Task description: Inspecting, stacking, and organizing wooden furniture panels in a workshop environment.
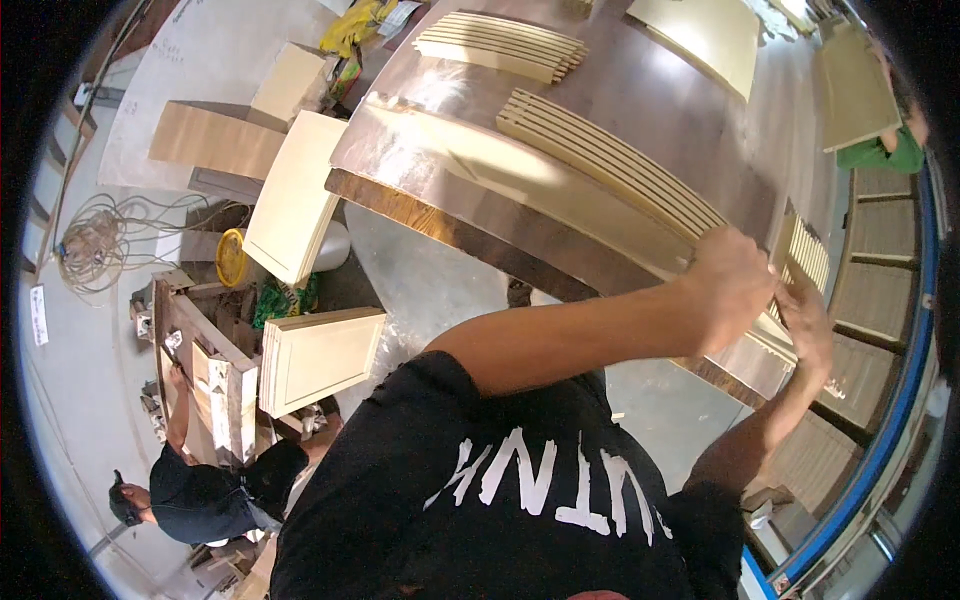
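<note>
Up at about two o'clock, the left hand [735,285] is curled in a loose fist over the near end of a bundle of long cream wooden slats [610,165]; its fingers fold down onto the slat ends, gripping them. Just beside it, toward three o'clock, the right hand [808,325] stands flat and open, fingers straight and together, its palm pressed against the same slat ends; it clasps nothing. The slats lie side by side on a glossy brown worktable [420,160], running from the hands up toward twelve o'clock. A second, shorter bundle of slats [500,45] rests farther off on the same table near twelve o'clock, well apart from the hands. A pale flat panel [705,30] lies at one o'clock on the table's far side.

Off the table, at nine to ten o'clock, cream cabinet doors [295,200] lean in stacks on the floor, with another stack of doors [320,355] near eight o'clock. A second person in a dark shirt [200,495] bends at seven o'clock beside a wooden frame [215,370].
</note>
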Action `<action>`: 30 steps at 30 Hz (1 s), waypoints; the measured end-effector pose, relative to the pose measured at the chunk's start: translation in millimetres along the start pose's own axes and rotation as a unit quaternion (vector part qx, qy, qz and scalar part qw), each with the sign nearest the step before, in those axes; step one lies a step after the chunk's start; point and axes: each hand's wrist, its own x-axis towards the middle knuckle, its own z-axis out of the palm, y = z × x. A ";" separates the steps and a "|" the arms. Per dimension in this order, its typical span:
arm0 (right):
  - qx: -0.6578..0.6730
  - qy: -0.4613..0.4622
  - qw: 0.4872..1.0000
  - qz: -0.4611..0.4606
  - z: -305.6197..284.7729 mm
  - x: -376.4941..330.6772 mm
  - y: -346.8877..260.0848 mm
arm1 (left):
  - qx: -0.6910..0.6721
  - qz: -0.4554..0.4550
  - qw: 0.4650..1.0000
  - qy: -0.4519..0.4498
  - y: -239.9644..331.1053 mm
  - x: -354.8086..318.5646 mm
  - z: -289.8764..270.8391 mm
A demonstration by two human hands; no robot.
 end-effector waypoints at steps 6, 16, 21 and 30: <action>-0.035 -0.131 0.991 -0.006 65.7 8.6 22.8 | 0.016 0.030 0.982 0.186 -22.2 12.2 7.5; -0.036 -0.183 0.982 0.018 51.3 17.9 7.7 | 0.047 0.002 0.854 0.519 -116.3 -119.9 -67.7; 0.101 -0.250 0.949 -0.163 64.3 14.7 11.0 | -0.156 -0.252 0.710 0.638 -183.2 -155.0 -43.8; -0.017 -0.468 0.837 -0.284 105.9 -1.3 -150.3 | -0.287 -0.308 0.616 0.666 -209.5 -162.7 -19.1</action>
